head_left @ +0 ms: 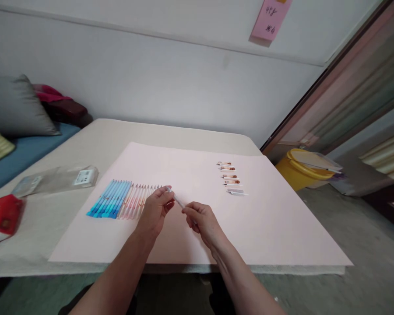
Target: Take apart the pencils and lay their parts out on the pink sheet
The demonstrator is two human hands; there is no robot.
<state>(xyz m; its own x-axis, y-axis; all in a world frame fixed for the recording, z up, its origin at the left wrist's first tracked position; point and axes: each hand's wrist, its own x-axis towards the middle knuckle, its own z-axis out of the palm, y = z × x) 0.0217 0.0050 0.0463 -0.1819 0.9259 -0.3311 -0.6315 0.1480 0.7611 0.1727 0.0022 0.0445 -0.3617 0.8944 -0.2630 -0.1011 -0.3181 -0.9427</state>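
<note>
On the wall (pixel 151 65) ahead of me, a pink note (pixel 269 19) carries two lines in dark handwriting. I read the upper one as "45" plus a last mark, perhaps a g or an 8; the lower line I cannot make out. The white label (pixel 84 176) on the clear plastic bag (pixel 57 181) bears print too small for me to read.
</note>
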